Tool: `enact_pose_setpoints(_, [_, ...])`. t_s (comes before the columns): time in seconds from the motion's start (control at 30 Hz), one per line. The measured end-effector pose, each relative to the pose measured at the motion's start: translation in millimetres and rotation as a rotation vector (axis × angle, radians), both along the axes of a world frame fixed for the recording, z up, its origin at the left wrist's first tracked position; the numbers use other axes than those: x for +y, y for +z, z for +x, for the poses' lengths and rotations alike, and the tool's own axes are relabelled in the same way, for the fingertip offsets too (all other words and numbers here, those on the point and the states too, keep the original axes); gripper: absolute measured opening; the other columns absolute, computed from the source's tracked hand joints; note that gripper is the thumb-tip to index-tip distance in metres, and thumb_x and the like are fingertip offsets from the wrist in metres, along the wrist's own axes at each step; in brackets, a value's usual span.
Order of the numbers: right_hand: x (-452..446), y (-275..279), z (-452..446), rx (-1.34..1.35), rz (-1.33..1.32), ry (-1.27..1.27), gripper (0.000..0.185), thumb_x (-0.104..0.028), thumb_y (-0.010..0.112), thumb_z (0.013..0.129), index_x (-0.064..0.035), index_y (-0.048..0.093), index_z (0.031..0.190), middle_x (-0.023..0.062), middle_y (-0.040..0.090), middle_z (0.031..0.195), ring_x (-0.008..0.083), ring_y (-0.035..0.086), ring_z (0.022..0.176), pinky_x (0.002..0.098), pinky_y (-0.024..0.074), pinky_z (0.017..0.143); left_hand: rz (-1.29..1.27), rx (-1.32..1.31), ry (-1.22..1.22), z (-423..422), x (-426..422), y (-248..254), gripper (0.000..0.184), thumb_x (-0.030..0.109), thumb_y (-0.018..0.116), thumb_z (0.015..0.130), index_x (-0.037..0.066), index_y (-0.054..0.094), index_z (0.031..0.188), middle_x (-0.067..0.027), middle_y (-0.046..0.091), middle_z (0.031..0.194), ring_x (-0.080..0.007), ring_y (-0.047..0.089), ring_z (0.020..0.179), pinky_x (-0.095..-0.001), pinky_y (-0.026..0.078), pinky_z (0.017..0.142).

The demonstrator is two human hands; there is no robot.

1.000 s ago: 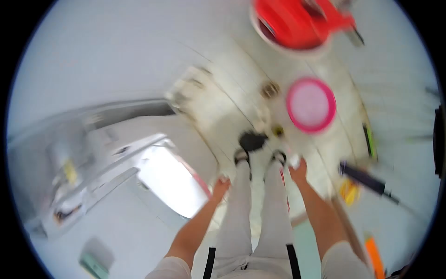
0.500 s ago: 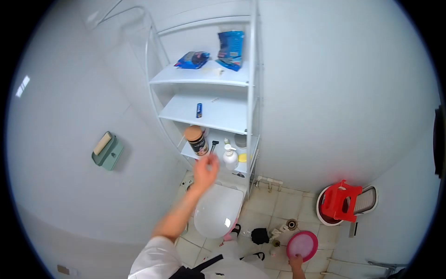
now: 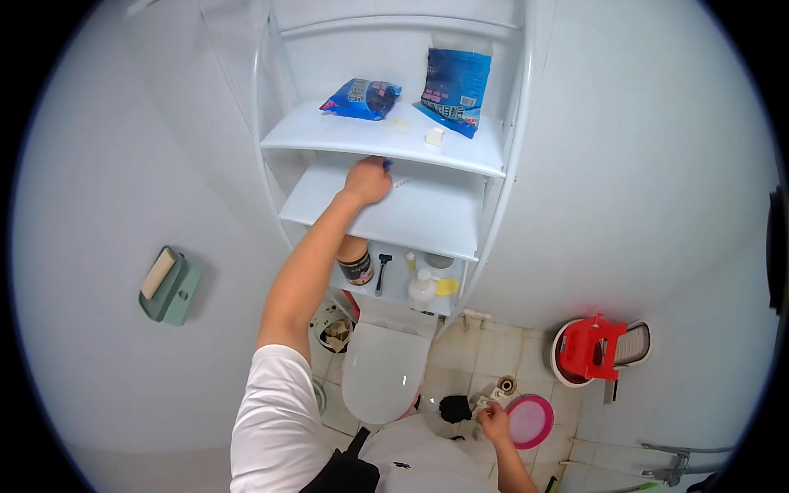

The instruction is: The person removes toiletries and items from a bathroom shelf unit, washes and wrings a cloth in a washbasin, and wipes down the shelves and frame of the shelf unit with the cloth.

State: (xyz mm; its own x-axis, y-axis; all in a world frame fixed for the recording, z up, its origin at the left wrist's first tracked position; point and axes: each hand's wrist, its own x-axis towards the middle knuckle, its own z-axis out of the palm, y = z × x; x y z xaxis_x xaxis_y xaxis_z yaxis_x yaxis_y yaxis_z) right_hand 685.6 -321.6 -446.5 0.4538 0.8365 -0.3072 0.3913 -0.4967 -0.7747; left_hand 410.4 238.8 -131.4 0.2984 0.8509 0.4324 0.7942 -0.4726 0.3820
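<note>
My left hand (image 3: 367, 181) is closed on a small blue item (image 3: 388, 165) at the shelf second from the top. Only a bit of the item shows past my fingers, so its kind is unclear. A thin white strip (image 3: 401, 183) lies just right of that hand. On the shelf above are a blue plastic bag (image 3: 362, 99), an upright blue pouch (image 3: 454, 89) and a small white block (image 3: 434, 136). Low at the right, my right hand (image 3: 494, 421) appears loosely open in front of the floor, left of a pink basin (image 3: 530, 421) in the view.
Below are a dark jar with an orange lid (image 3: 355, 264), a razor (image 3: 382, 274), a white pump bottle (image 3: 422, 286) and a closed toilet lid (image 3: 382, 374). A red stool (image 3: 592, 348) rests at the right wall. A green holder (image 3: 171, 287) hangs on the left wall.
My left hand has moved up from the lower shelf to the one above and closed on the small blue item there. My right hand has shifted up and left beside the basin. The view has tilted.
</note>
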Motion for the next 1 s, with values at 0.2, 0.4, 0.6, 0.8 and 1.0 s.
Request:
enact_pose_setpoints(0.2, [-15, -6, -25, -0.066, -0.108, 0.047, 0.033, -0.024, 0.071, 0.083, -0.0001, 0.065, 0.104, 0.0124, 0.072, 0.085, 0.0212, 0.07, 0.077, 0.034, 0.0542, 0.071, -0.148, 0.285, -0.204, 19, -2, 12, 0.026, 0.024, 0.065, 0.072, 0.003, 0.066, 0.087, -0.0212, 0.068, 0.094, -0.0386, 0.064, 0.091, -0.0433, 0.051, 0.084])
enact_pose_setpoints(0.4, [11, 24, -31, -0.072, -0.04, 0.084, 0.035, -0.025, 0.074, 0.081, 0.0007, 0.066, 0.104, 0.013, 0.071, 0.083, 0.0241, 0.071, 0.075, 0.0354, 0.0555, 0.07, -0.2, 0.241, -0.33, 8, -20, 15, 0.032, 0.019, 0.067, 0.068, 0.001, 0.068, 0.094, -0.0202, 0.069, 0.092, -0.0369, 0.065, 0.085, -0.0409, 0.052, 0.08])
enact_pose_setpoints(0.6, [41, 47, -40, -0.009, 0.033, 0.07, 0.034, -0.023, 0.074, 0.083, 0.0013, 0.065, 0.105, 0.0139, 0.071, 0.086, 0.023, 0.071, 0.076, 0.0345, 0.0557, 0.071, -0.613, -0.271, -0.515, -16, -39, 24, 0.026, 0.012, 0.066, 0.075, -0.001, 0.064, 0.098, -0.0103, 0.063, 0.078, -0.0193, 0.055, 0.064, -0.032, 0.046, 0.058])
enact_pose_setpoints(0.8, [72, 98, -56, 0.054, 0.066, 0.196, 0.034, -0.022, 0.07, 0.09, 0.0013, 0.063, 0.113, 0.0072, 0.069, 0.087, 0.0105, 0.063, 0.08, 0.0276, 0.0524, 0.075, -1.423, -1.293, -0.711, -21, -108, 16, 0.02, 0.011, 0.063, 0.081, 0.003, 0.058, 0.099, -0.0017, 0.053, 0.082, -0.011, 0.046, 0.068, -0.0203, 0.032, 0.048])
enact_pose_setpoints(1.0, [131, 224, -80, 0.316, 0.445, 0.137, 0.034, -0.006, 0.067, 0.09, 0.004, 0.058, 0.121, 0.0099, 0.068, 0.105, 0.0123, 0.065, 0.092, 0.0281, 0.0531, 0.083, -1.902, -1.551, -0.695, 8, -217, -16, 0.028, 0.014, 0.06, 0.077, 0.005, 0.056, 0.103, -0.0066, 0.056, 0.09, -0.0173, 0.052, 0.076, -0.0258, 0.038, 0.051])
